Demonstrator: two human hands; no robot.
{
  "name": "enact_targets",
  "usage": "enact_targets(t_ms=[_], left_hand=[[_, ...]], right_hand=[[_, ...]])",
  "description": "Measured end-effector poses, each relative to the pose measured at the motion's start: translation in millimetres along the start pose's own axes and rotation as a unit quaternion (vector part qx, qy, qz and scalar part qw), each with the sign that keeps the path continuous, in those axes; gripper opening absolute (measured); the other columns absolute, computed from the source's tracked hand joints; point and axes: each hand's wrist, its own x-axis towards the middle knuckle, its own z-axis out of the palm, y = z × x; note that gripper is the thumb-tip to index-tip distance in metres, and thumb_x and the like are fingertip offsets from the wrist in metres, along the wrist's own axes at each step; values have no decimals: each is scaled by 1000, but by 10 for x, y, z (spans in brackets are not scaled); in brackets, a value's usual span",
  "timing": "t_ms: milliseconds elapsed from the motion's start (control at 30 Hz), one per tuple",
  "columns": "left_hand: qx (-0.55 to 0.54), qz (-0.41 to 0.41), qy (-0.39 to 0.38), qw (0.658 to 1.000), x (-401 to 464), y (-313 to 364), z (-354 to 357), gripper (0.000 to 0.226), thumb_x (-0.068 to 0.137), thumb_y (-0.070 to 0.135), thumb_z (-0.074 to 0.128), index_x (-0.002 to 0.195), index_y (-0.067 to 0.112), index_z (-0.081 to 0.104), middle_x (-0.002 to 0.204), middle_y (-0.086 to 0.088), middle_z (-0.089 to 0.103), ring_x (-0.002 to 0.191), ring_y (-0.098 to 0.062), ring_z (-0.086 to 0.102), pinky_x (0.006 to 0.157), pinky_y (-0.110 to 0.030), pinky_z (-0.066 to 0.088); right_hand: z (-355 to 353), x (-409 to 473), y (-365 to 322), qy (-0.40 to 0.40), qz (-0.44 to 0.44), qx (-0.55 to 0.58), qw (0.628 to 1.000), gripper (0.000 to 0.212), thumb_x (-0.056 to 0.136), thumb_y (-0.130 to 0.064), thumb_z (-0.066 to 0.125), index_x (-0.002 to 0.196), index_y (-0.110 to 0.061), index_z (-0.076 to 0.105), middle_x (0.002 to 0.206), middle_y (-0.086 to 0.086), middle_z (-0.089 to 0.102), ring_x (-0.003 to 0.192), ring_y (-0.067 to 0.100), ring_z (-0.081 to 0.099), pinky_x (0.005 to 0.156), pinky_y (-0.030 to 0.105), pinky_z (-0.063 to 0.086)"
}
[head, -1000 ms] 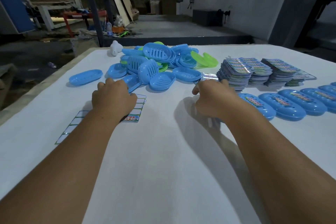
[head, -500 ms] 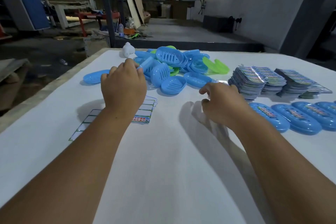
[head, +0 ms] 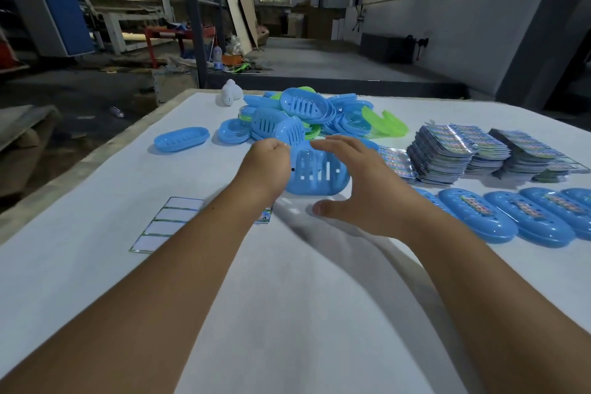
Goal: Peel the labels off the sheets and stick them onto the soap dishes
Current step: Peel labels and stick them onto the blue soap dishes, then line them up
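Left hand [head: 267,166] had lifted a dish [head: 316,173] off the pile [head: 297,115], gripping it; right hand [head: 361,182] spread open, empty, ready for labelling.

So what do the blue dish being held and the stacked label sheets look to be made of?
The blue soap dish looks like moulded plastic, smooth and slightly translucent: light shows through its slotted wall. The stacked label sheets look like glossy printed sticker paper or film: their tops catch glints, though which one I cannot tell.
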Motion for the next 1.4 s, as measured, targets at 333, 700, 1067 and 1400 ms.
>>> enact_targets(t_ms=[333,700,1067,1400], left_hand=[[6,-46,-27,999,-58,-17,22,22,95,24,52,78,11,59,59,-1,47,54,-20,43,56,-27,37],[139,-5,-5,990,-104,-74,0,32,94,34,54,91,6,70,77,-14,70,64,-28,64,55,-31,50],[485,-8,-6,874,-5,-167,-272,49,81,63,61,107,22,57,88,2,59,87,-20,57,61,-31,39],[351,-42,-18,935,-15,-117,-312,72,74,45,82,131,19,48,117,-3,59,96,-19,51,68,-31,37]], right_hand=[[-9,15,78,-2,37,-72,997,72,77,-46,80,141,-38,49,135,-14,55,122,14,50,87,28,37],[-21,-6,83,-34,33,-84,995,74,71,-58,82,137,-42,51,125,-19,58,103,5,51,83,25,38],[-63,-22,140,-121,104,-91,983,58,84,-57,68,137,-48,47,123,-10,60,95,17,59,83,29,46],[-44,-17,138,-123,103,-92,983,59,84,-58,67,138,-45,47,128,-9,61,114,21,56,98,38,49]])
